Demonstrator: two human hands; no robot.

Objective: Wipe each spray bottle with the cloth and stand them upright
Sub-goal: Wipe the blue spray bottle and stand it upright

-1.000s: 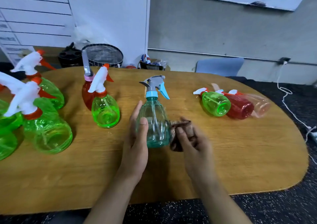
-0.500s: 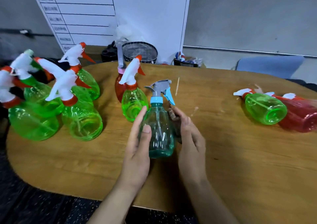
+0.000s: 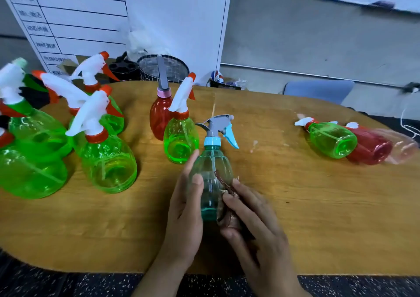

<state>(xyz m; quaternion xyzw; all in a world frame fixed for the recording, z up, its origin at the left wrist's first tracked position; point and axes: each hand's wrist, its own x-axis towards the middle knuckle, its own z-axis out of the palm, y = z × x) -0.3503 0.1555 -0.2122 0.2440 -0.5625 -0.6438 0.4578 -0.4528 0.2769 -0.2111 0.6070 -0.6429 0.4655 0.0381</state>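
Nearest the viewer, 2 bare forearms reach in from the bottom edge over a wooden oval table (image 3: 318, 217). The left hand (image 3: 185, 208) curls around the left side of a teal spray bottle (image 3: 211, 178), thumb laid on its front. The right hand (image 3: 252, 219) pinches a dark brown cloth (image 3: 227, 215) against the bottle's lower right side, fingers bent over the fabric. The bottle stands upright at the table's centre, its grey trigger head pointing right.

Compared with a second ago, the cloth has moved from beside the bottle to flat against its lower wall, so wiping of this bottle appears to be under way rather than finished.

Further back on the left stands a cluster of green bottles (image 3: 106, 160) with white and orange trigger heads, all upright. Behind the teal bottle are 1 smaller green bottle (image 3: 180, 140) and 1 red bottle (image 3: 159, 117), also upright.

To the far right, 3 bottles lie on their sides, touching: a green one (image 3: 331, 140), a red one (image 3: 370, 148) and a pale pink one (image 3: 402, 144). Judging by this, those 3 are probably still to be wiped.

Beyond the table stands a whiteboard (image 3: 91, 19).
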